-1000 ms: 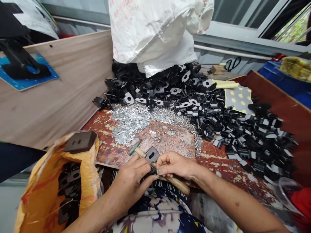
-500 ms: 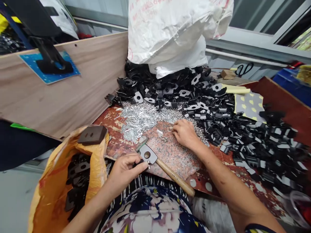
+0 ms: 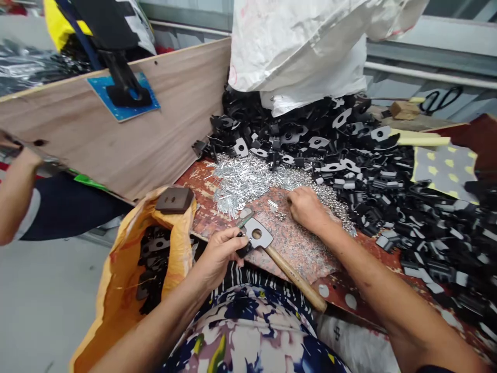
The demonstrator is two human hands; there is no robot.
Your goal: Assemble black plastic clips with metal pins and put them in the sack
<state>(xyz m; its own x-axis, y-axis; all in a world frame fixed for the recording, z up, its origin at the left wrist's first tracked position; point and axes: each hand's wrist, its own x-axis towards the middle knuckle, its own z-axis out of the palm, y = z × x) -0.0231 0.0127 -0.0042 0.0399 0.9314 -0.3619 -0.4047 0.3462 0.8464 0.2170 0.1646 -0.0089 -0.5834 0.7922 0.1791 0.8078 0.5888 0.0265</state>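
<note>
My left hand (image 3: 223,253) pinches a black plastic clip half (image 3: 263,231) with a grey, holed face, above the bench's front edge. Partly under this piece lies a hammer (image 3: 297,277), its wooden handle pointing toward my lap. My right hand (image 3: 309,210) rests on the stone slab (image 3: 306,251) with its fingers curled together; whatever they hold is hidden. Beside its fingertips are a few loose metal pins (image 3: 272,204) and some small metal springs (image 3: 280,216). Just beyond lies a heap of silver pins (image 3: 238,181), which runs into a pile of small springs (image 3: 337,202).
Black clip parts (image 3: 318,142) are heaped at the back and right, below a white sack (image 3: 298,46). An orange bag (image 3: 111,290) of black pieces stands left, a dark block (image 3: 174,200) on its rim. Another person's arm (image 3: 17,191) shows beyond the wooden board (image 3: 186,98).
The view has swung left, so the scene sits further right. My left hand has turned the clip piece, and its black underside now shows. Another person's arm has appeared at the left.
</note>
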